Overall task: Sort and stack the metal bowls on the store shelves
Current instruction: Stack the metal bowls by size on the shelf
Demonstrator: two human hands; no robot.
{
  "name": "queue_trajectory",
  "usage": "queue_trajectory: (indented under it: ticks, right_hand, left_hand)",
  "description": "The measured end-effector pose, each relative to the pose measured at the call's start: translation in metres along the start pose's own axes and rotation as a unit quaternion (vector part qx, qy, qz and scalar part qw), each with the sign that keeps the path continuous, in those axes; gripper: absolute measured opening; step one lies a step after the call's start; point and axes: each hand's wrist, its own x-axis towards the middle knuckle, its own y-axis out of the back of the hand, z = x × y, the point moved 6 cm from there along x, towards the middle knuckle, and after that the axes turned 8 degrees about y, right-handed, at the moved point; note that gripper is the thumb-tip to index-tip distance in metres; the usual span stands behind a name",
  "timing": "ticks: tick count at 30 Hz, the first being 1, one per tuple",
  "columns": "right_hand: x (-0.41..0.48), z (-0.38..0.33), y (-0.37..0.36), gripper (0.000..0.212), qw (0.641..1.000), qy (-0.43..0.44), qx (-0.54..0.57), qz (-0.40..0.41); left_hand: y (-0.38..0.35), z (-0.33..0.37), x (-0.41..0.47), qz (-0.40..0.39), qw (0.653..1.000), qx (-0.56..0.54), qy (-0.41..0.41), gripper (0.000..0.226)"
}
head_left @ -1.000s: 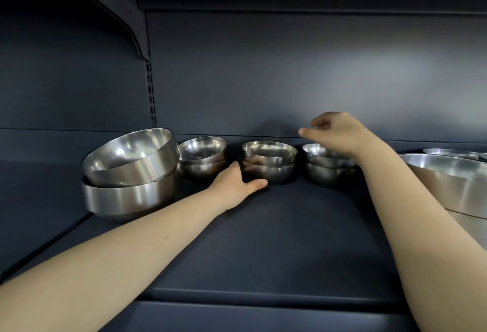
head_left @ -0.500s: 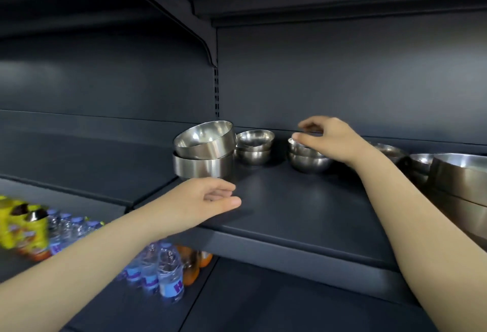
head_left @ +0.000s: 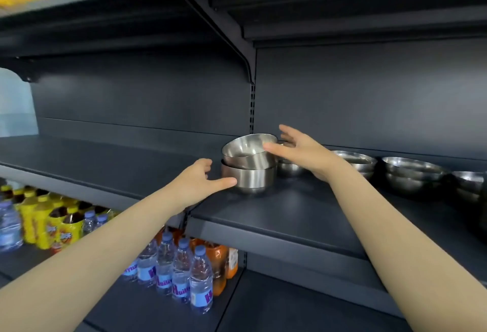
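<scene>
Nesting askew in the lower bowl (head_left: 250,179), the upper bowl (head_left: 245,151) touches right hand (head_left: 303,152).

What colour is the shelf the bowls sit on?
Dark grey shelf, clearest in the head view.

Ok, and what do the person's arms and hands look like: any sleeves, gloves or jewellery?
The left arm and right arm are bare as far up as the frame shows, no sleeves in view. The left hand and right hand wear no gloves; no watch, bracelet or ring shows on wrists or fingers.
</scene>
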Motion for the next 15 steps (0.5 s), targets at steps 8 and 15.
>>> queue_trajectory:
  ticks: [8, 15]
  right_hand:
    - [0.012, 0.018, -0.012, 0.116, 0.997, -0.026, -0.024, 0.067]
    - [0.010, 0.024, -0.019, 0.094, 0.990, -0.018, 0.003, 0.140]
  left_hand:
    - [-0.007, -0.007, 0.063, -0.124, 0.989, -0.006, -0.076, 0.098]
    - [-0.002, -0.015, 0.091, -0.170, 0.977, -0.027, -0.128, 0.086]
